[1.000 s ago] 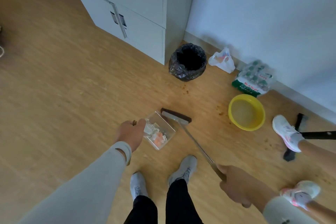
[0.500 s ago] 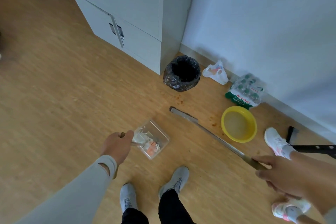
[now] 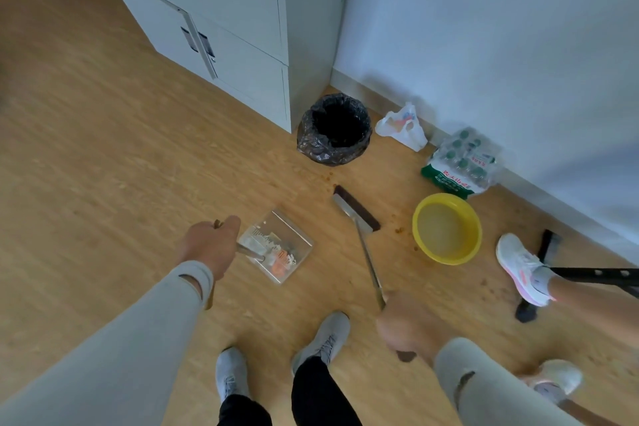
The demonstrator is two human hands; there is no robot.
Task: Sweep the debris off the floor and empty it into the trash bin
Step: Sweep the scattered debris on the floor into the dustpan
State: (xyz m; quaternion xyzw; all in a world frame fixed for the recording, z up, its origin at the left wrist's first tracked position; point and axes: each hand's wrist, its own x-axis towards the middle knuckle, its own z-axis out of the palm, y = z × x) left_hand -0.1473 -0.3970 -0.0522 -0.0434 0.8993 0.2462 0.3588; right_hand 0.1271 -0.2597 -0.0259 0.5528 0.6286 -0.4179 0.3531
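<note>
My left hand [image 3: 210, 245] grips the handle of a clear dustpan [image 3: 276, 245] that holds white and orange scraps, low over the wooden floor. My right hand [image 3: 408, 325] grips the metal handle of a broom [image 3: 356, 211]. Its dark brush head rests on the floor between the dustpan and a yellow basin. Small brown crumbs [image 3: 397, 226] lie scattered by the brush head and near the trash bin [image 3: 334, 128], which is lined with a black bag and stands at the cabinet corner.
A grey cabinet [image 3: 221, 28] fills the back left. Along the wall sit a white plastic bag [image 3: 401, 126], a green-and-clear pack [image 3: 461, 162] and the yellow basin [image 3: 446, 228]. Another person's shoes [image 3: 522, 268] and a black stand [image 3: 587, 275] are at the right. My own shoes [image 3: 323, 339] are below.
The broom swung back from lying stretched out to the right; its head now sits nearer the basin and my right hand is closer to my body. The dustpan stays in my left hand.
</note>
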